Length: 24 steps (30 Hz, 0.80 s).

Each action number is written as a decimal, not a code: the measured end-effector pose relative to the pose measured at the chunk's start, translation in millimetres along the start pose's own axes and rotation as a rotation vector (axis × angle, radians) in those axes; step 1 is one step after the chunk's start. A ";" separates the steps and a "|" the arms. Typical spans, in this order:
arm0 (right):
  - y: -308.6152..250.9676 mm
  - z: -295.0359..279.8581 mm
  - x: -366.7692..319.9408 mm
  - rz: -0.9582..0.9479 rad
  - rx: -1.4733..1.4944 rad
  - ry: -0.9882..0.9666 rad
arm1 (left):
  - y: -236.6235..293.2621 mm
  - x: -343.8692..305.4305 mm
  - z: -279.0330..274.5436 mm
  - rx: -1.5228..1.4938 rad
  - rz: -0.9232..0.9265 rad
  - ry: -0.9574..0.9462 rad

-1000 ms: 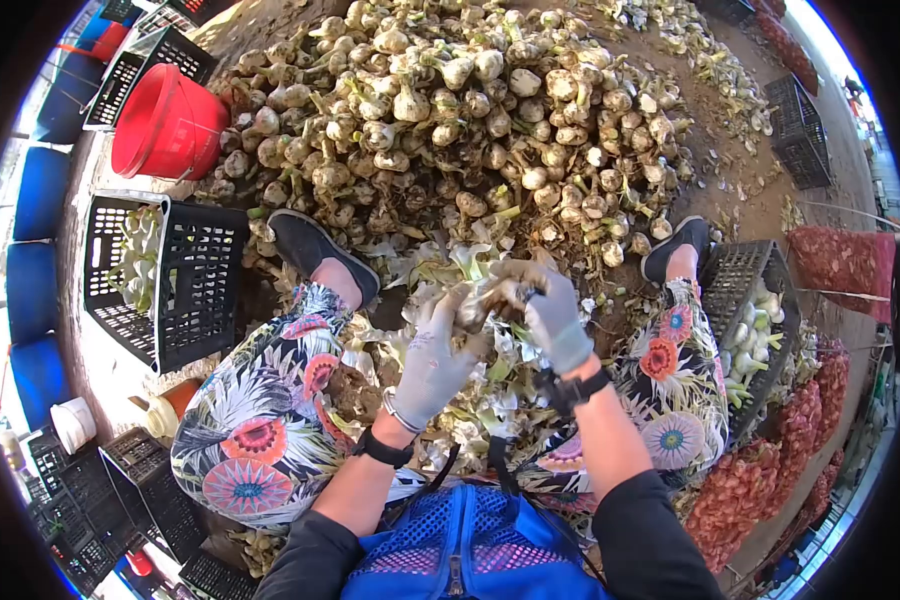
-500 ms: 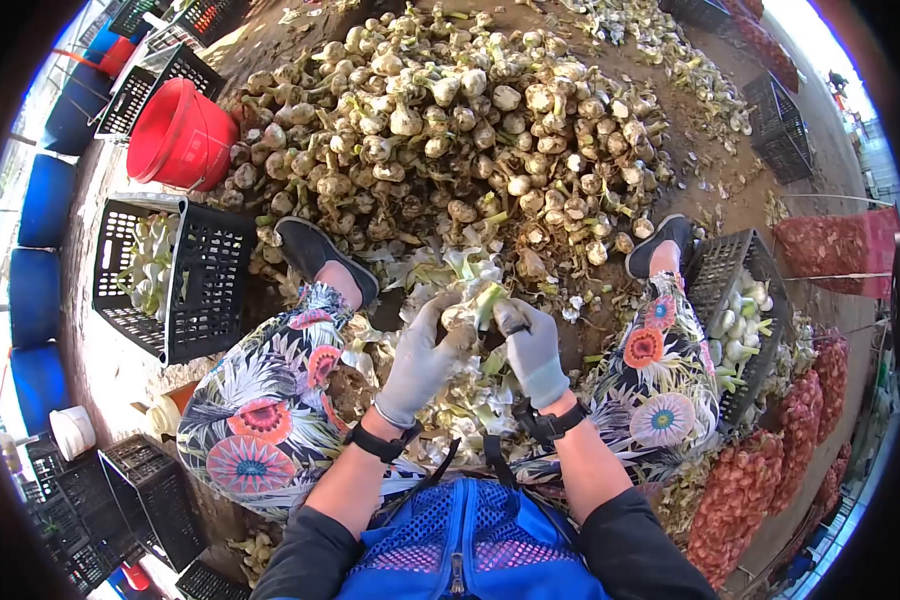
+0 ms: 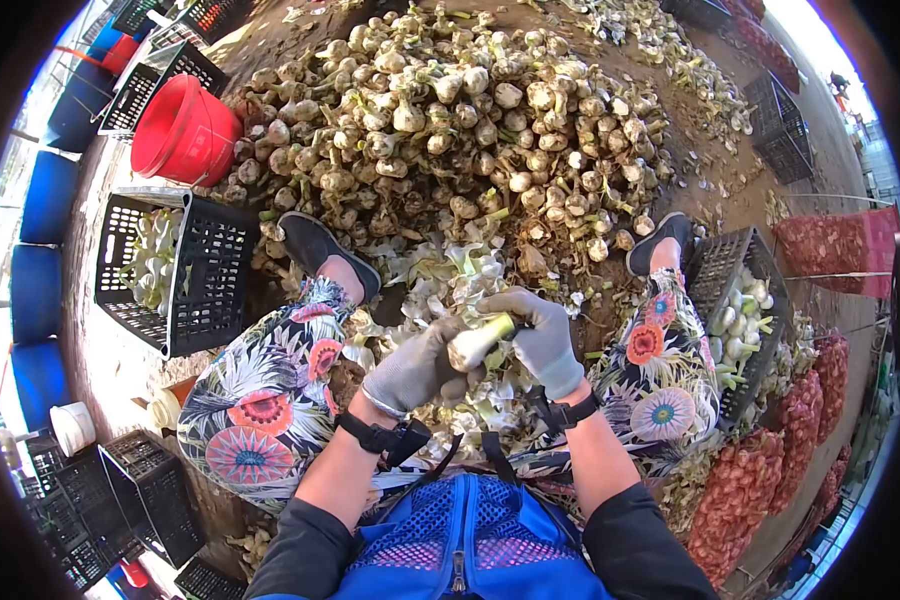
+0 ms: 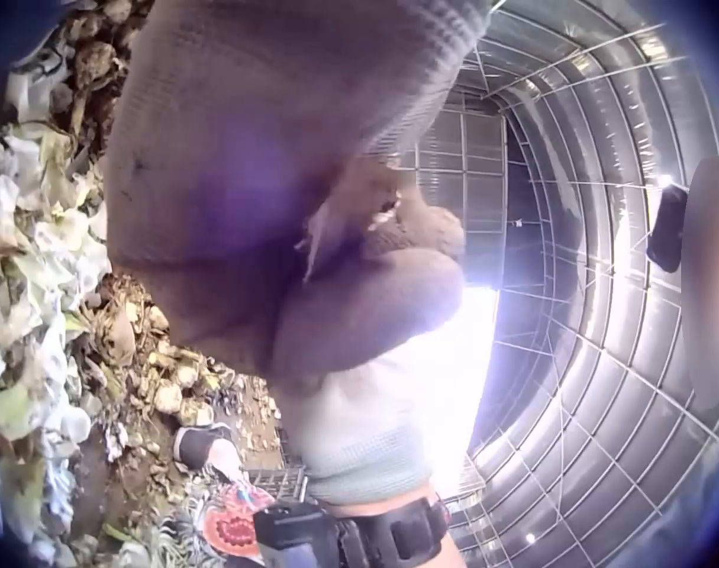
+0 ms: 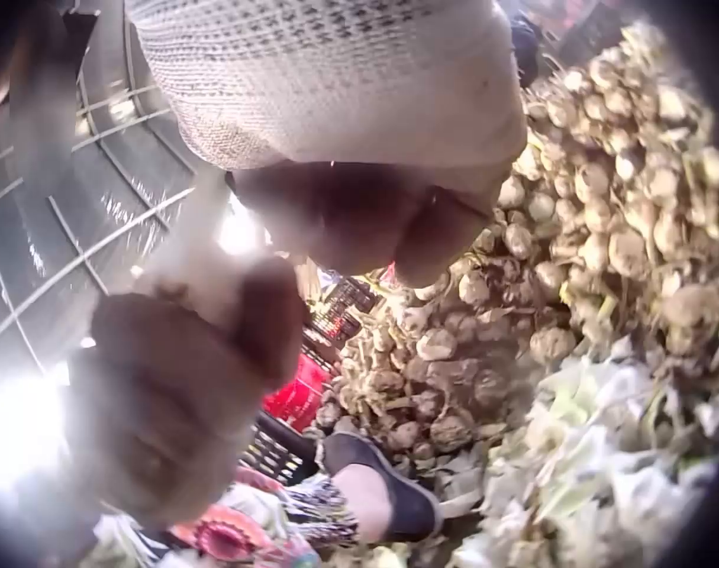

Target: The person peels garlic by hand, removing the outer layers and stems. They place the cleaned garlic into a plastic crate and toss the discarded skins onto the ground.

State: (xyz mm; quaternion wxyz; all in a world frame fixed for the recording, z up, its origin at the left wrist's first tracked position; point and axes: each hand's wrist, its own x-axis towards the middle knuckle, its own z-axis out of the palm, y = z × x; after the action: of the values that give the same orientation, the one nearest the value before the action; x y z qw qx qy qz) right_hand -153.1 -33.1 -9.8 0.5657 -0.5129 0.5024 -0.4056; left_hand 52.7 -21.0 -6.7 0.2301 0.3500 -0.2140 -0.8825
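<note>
A whitish garlic bulb with a green stem lies tilted in my gloved left hand, whose fingers and thumb grip its lower part. The stem points up and right, towards my gloved right hand. The right fingers are bent close to the stem end; whether they touch it is hidden. In the right wrist view the left hand and the bulb are blurred. The left wrist view shows my left glove close up, covering most of the bulb. Pale leaf scraps lie beneath and beyond the hands.
A large heap of garlic bulbs spreads in front. To the left stand a red bucket and a black crate with stems in it. At the right are a crate of cleaned garlic and red net sacks.
My left hand has turned and lowered slightly, so the bulb now shows with its stem pointing right. The right hand has risen a little, its fingers arching over beside the stem.
</note>
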 end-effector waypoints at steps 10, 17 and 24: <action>-3.1 -17.1 -35.0 0.175 0.500 -0.061 | 4.3 4.9 26.8 0.037 0.127 0.178; 12.6 -11.3 -20.7 0.168 0.577 0.429 | -12.6 7.6 17.4 0.353 0.382 0.373; 12.0 -25.8 -26.7 0.171 0.581 0.414 | -27.7 14.6 20.1 0.941 0.346 0.272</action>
State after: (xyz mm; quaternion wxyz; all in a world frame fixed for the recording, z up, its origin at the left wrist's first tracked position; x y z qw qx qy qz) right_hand -183.7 -9.8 -16.8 0.6058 -0.1942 0.5112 -0.5779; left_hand 21.8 -2.5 -15.8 0.2159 0.4868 -0.6106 -0.5862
